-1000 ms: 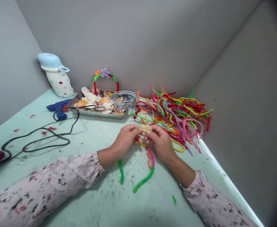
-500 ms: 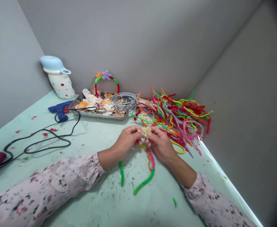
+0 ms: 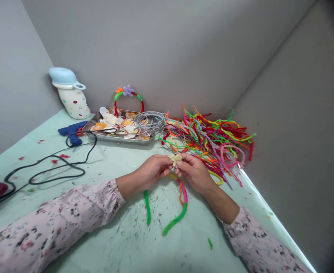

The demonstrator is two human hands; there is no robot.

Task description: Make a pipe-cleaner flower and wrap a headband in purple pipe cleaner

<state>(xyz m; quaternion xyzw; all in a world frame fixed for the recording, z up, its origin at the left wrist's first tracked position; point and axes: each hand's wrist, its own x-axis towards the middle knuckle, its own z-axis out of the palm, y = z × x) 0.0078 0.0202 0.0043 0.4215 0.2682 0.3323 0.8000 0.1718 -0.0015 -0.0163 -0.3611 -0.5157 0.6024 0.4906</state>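
Hands lifted over a pale-green tabletop [image 3: 112,242], a person in floral sleeves works in the head camera's view. Thumb and fingers of the left hand [image 3: 155,169] are closed in a pinch on one side of a small, pale-yellow, fuzzy flower-like piece [image 3: 175,159]; the right hand [image 3: 195,172] pinches its other side, fingers curled. The piece sits between the fingertips, above a curved, fuzzy yellow, pink and green band [image 3: 175,221], partly hidden by the left hand. Beyond stand a shallow metal tray [image 3: 121,140] of seashells [image 3: 99,126] and, to its right, a tangled heap of multicoloured pipe cleaners [image 3: 209,132]. At left lies a blue glue gun [image 3: 75,139], near a white bottle with a light-blue lid [image 3: 74,102].
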